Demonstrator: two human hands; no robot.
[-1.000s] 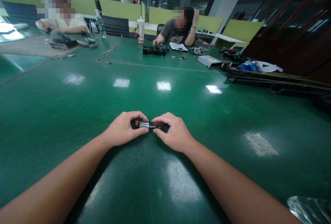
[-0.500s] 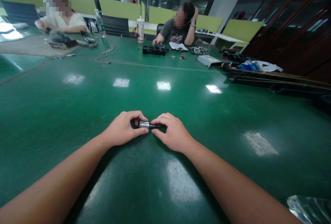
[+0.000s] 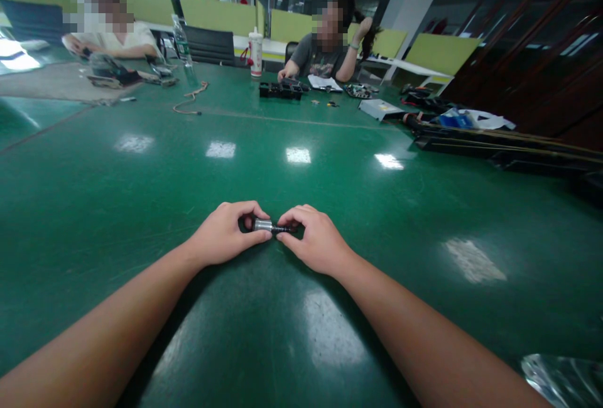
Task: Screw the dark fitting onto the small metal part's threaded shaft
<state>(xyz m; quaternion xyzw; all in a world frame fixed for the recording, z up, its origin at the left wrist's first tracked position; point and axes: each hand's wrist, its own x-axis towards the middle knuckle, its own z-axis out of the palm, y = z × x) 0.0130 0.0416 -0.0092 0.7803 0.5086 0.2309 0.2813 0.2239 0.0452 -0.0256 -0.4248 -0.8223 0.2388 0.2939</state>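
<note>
A small metal cylinder with a dark, ridged shaft point(image 3: 264, 225) lies sideways between my hands, low over the green tabletop point(image 3: 264, 176). My left hand point(image 3: 230, 232) is closed round its silver end, with thumb and fingers on either side. At the dark, thin end my right hand point(image 3: 315, 238) pinches the shaft between thumb and fingers. The fingertips of the two hands are a small gap apart. The far left end of the piece is partly hidden by my left fingers.
Two people sit across the table. Before them are a water bottle point(image 3: 181, 42), a white cup point(image 3: 255, 53), a cord point(image 3: 191, 99) and a black device point(image 3: 281, 91). Long dark parts point(image 3: 494, 141) lie at the right. Clear plastic point(image 3: 563, 380) is at the lower right.
My hands and the metal piece have hardly moved. Across the table, the person on the right has moved a raised hand outward, with hair held in it.
</note>
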